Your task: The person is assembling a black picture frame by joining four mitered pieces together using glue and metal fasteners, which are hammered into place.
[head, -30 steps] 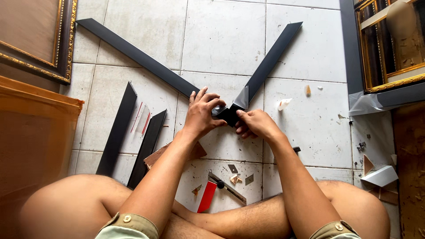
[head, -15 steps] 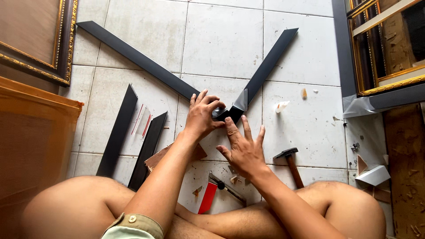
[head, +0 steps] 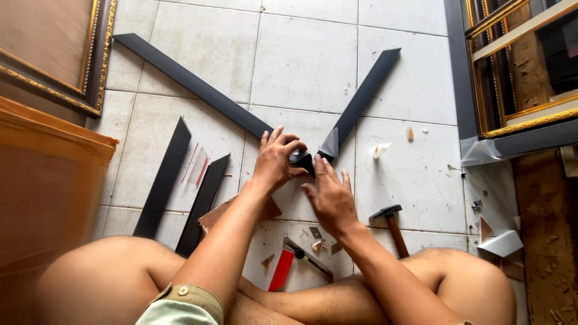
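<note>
Two long dark frame strips meet in a V on the tiled floor: the left strip [head: 192,87] and the right strip [head: 361,99]. My left hand [head: 277,159] is closed over their joint, pressing it down. Just in front of the joint, my right hand [head: 330,195] hovers with fingers spread, holding nothing. A hammer [head: 392,224] with a wooden handle lies on the tiles to the right of that hand.
Two shorter dark strips [head: 180,192] lie at left. A red-handled tool [head: 289,262] and small wood scraps lie between my legs. A gold picture frame [head: 66,66] leans at upper left, an orange box [head: 42,186] at left, more frames [head: 518,78] at right.
My right hand let go of the joint and drew back toward me with fingers spread, uncovering the hammer. The left hand stayed on the joint.
</note>
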